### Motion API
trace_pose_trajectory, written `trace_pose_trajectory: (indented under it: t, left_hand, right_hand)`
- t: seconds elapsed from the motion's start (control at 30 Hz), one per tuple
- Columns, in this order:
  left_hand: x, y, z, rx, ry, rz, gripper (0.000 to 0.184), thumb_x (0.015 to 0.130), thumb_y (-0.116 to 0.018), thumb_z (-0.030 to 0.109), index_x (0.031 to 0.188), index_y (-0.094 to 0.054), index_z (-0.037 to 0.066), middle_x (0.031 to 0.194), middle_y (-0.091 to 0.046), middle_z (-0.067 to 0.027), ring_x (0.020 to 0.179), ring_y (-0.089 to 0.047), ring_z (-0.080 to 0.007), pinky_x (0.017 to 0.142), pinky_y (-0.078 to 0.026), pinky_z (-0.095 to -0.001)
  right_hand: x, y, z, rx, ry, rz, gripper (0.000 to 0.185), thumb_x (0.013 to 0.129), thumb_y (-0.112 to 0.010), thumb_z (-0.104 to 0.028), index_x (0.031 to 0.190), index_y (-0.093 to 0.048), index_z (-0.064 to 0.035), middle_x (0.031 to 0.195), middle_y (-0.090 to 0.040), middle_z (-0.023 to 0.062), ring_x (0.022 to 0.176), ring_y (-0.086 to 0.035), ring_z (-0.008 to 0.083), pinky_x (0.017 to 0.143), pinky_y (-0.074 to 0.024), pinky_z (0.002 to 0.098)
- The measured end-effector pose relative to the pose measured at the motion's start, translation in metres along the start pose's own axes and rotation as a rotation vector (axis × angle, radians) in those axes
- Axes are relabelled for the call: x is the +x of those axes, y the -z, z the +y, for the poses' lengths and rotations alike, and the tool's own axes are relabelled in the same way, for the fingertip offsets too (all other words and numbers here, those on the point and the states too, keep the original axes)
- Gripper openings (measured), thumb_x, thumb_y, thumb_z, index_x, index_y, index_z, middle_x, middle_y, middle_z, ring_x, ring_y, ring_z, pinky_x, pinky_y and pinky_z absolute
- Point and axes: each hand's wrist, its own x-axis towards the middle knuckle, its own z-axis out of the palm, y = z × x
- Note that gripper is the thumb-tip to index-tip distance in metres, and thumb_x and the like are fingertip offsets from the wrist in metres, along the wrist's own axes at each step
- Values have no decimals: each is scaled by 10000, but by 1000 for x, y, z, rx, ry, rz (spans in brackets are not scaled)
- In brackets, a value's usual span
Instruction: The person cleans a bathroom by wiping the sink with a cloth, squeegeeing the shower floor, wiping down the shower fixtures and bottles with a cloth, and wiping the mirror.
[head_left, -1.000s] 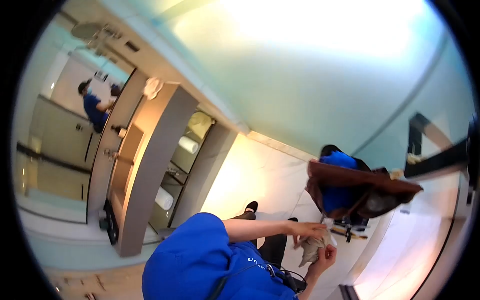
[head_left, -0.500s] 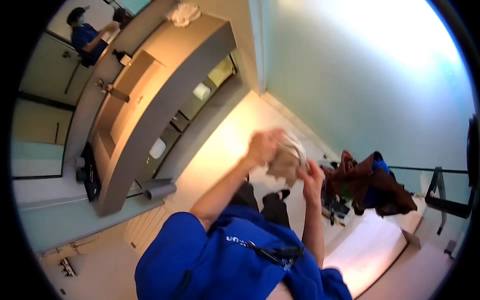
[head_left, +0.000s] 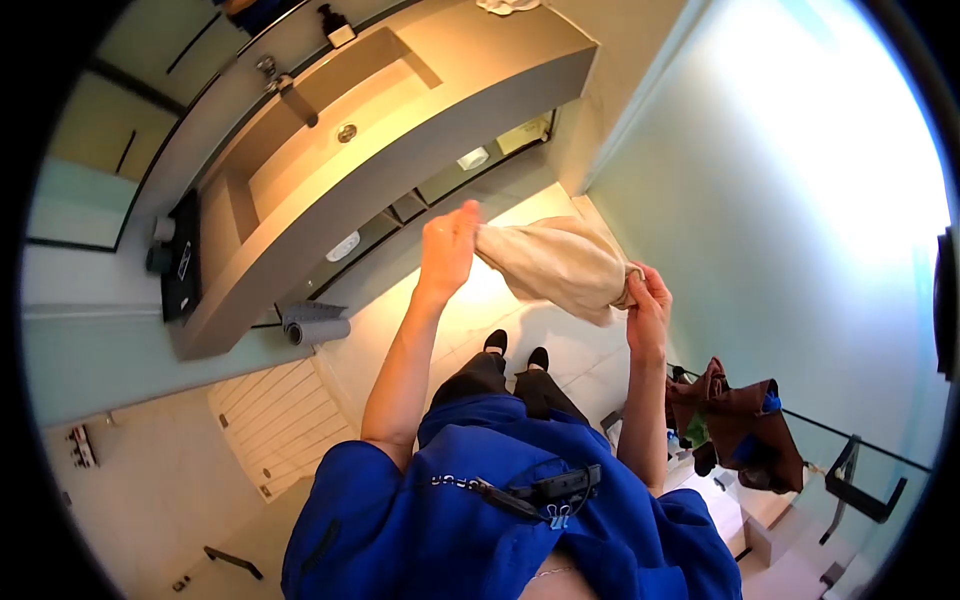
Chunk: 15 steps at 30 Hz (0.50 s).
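A beige cloth [head_left: 555, 262] is stretched between my two hands above the floor, in the middle of the head view. My left hand [head_left: 450, 248] is closed on its left end, near the front of the counter. At the other end, my right hand [head_left: 648, 305] pinches a gathered edge between thumb and fingers. The cloth hangs in loose folds and sags a little in the middle. Whether it is a towel or a rag I cannot tell.
A stone counter [head_left: 480, 75] with a sunken sink [head_left: 365, 105] and a tap [head_left: 295, 100] is at the upper left. A rolled grey mat [head_left: 315, 325] lies below it. Brown bags [head_left: 745, 430] hang from a bar by the frosted glass [head_left: 770, 230] on the right.
The cloth was bunched between my hands and is now pulled out lengthwise. My hands have moved apart, the left one leftward and up. The camera view has shifted.
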Motion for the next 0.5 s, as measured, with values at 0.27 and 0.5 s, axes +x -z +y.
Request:
trace_pose_trajectory:
  t: [0.27,0.5]
  left_hand:
    - [-21,32,-7,-863,264,185,464,957,-347,465,672,-461,116,602,-450,19,531,-430,-94,496,-381,-246]
    - [-57,30,-5,-1115,298,236,536,946,-279,513,762,-513,68,752,-585,-84,697,-564,-178,639,-486,-314]
  right_hand:
    - [28,12,5,116,-109,-25,178,921,-507,-121,1018,-586,6,979,-619,65,905,-585,140,811,-470,272]
    - [40,3,15,345,-190,-128,186,938,-456,-111,1083,-516,-10,1059,-581,81,1005,-556,180,872,-460,333]
